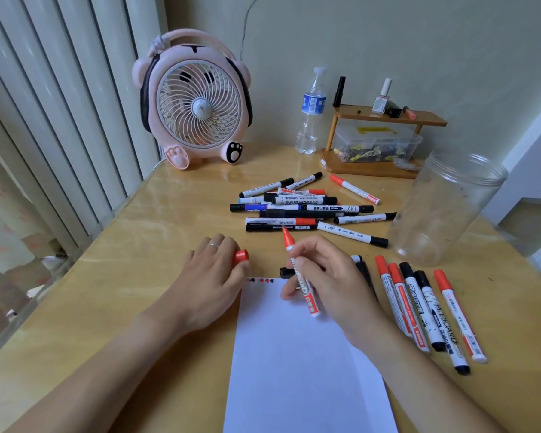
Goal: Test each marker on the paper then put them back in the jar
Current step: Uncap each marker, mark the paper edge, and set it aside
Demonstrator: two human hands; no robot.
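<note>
While the right hand (322,276) is pinching an uncapped red marker (300,276) between thumb and fingers, tip pointing up and away from the paper (300,370), the left hand (213,276) is resting at the sheet's top left corner and gripping the marker's red cap (241,256) in its fingertips. A few small red and dark test marks (261,280) are sitting at the paper's top edge, between the two hands. Just to the outside of the right hand, a row of capped markers (428,314) is lying on the table (107,307), seemingly already tested. Beyond both hands, a pile of markers (306,207) is waiting. Further out from the right hand, past the row, the clear jar (444,207) is standing upright and looks empty.

Judging from this, the marker is being recapped or is about to be. The risks are looking small but real: with the wet tip facing the pile, a careless swing could be streaking another barrel or the tabletop. Pushing the cap on at an angle could be crushing the tip or leaving it loose, letting it dry. The lying markers are round and could be rolling if the right forearm brushes them, mixing tested with untested. Reaching for the jar across that row is inviting exactly that.
</note>
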